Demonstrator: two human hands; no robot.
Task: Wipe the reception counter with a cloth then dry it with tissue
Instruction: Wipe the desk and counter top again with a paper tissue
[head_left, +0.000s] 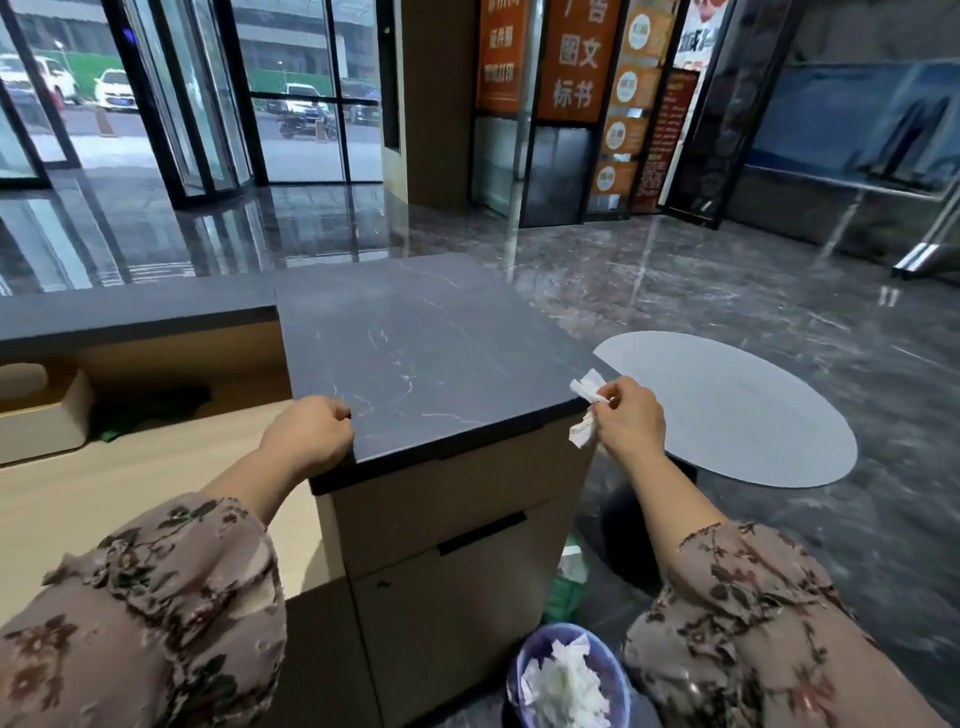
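Floral sleeves (156, 597) fill the foreground as the person leans toward the dark, veined surface (415, 353). Far left, on the lower desk, sit a beige box (41, 415) and a dark green bundle (150, 410), which may be the cloth. The left hand (306, 434) rests as a loose fist on the surface's left edge near the near-left corner, its fingers curled in with nothing in them; it looks like a steadying prop.

At the near-right corner the right hand (631, 415) pinches a crumpled white tissue (584, 387) between thumb and fingers, one end lying over the corner and the other hanging below the edge.

To my eye the tissue is nearly weightless, soft and limp, and it will likely tear or pill once damp. It would be better bunched into a pad under flat fingers than pinched by a tail.

Beyond the corner stands a round grey table (727, 410). On the floor below, a blue bin (522, 657) already holds spent tissues (563, 686), so drying seems well along.
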